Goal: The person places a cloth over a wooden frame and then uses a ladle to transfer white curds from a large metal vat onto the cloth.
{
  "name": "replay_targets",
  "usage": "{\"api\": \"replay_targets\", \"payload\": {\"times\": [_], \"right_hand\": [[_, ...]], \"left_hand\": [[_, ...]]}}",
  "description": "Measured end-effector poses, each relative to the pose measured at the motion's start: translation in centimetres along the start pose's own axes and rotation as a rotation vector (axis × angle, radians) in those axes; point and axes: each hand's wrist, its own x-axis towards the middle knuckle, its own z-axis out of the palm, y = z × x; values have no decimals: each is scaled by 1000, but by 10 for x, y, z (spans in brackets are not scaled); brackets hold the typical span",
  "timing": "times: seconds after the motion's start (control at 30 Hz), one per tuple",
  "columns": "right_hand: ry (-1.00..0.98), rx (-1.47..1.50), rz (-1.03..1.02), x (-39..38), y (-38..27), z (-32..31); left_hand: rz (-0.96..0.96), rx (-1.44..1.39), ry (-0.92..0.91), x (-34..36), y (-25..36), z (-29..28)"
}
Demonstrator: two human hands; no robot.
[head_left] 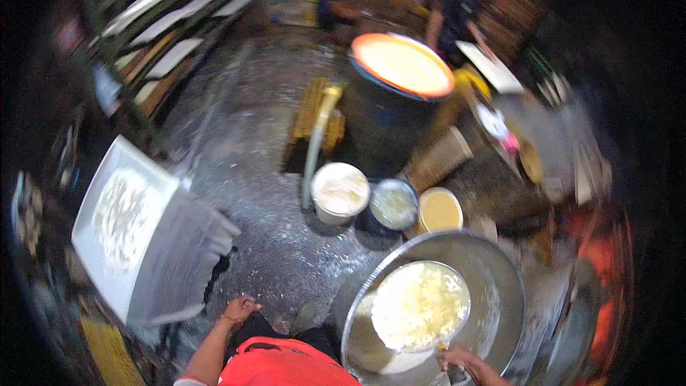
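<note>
My right hand (457, 357) grips the short handle of a round metal scoop or strainer (421, 304) heaped with pale yellow, wet-looking bits, held over a wide steel bowl (500, 279) with pale liquid or residue at its bottom. My left hand (239, 309) hangs at the lower left beside my red clothing, fingers loosely bent and apparently holding nothing. Just beyond the bowl stand a white bucket of creamy stuff (339, 189), a dark bucket with cloudy liquid (393, 204) and a tub of tan liquid (439, 211).
A tall drum (386, 121) with an orange rim stands ahead, beside a hose (318, 129). A white sheet-lined stand (125, 221) is left, slatted racks (179, 11) behind it. A co-worker (461, 18) holds a white board (489, 68). An orange glow (600, 257) shows right.
</note>
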Motion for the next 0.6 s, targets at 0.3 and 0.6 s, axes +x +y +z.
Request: {"api": "replay_targets", "payload": {"times": [0.3,0.6], "right_hand": [[-404,-296,-363,-37,-253,188],[-436,-41,-470,-67,-430,597]], "left_hand": [[-14,-1348,597,-55,-70,-130],[126,-2118,664,-51,-131,-244]]}}
